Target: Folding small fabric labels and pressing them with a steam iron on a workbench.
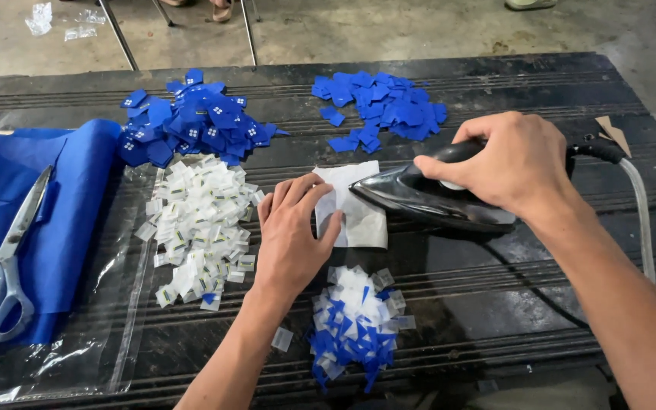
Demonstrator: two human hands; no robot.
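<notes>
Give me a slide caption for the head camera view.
Right hand irons white cloth, left hand steadying it.

The right hand [516, 163] grips an iron [427, 199] whose tip rests on a white cloth piece [362, 220]. The left hand [291, 235] presses that piece flat on the black table [495, 304], among piles of small blue squares [199, 121].

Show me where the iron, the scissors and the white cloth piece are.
iron [419, 199]: head view, on its shiny metal body.
scissors [17, 228]: head view, on the blades near the pivot.
white cloth piece [362, 224]: head view, on its bare lower part.
</notes>
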